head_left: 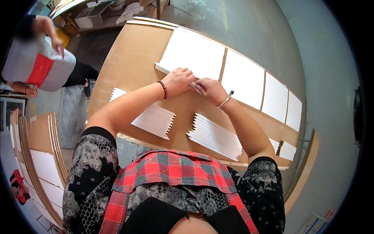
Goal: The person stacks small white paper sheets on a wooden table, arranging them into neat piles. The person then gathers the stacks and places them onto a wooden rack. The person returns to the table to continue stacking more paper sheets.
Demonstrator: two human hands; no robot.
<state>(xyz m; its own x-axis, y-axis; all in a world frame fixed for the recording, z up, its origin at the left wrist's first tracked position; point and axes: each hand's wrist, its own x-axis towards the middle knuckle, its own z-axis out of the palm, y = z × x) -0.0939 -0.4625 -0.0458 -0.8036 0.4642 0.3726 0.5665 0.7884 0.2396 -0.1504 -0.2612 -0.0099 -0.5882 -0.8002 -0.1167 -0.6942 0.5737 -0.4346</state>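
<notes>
Along the near edge of a large white panel (193,52) runs a narrow white strip (160,68). My left hand (179,81), with a beaded bracelet at the wrist, is closed over this strip. Close beside it, my right hand (213,91) has its fingers curled round the strip where a short whitish piece shows between the hands. Its fingertips are partly hidden. More white panels (243,79) lie in a row to the right. Nearer to me, rows of white slats (216,136) lie side by side, and other white slats (154,121) are partly covered by my left forearm.
Everything lies on a brown board worktop (120,54). Stacked boards (44,144) stand at the left. A co-worker in a grey and red garment (43,66) stands at the upper left. Behind is a cluttered bench (105,15). A wooden board (306,167) leans at the right.
</notes>
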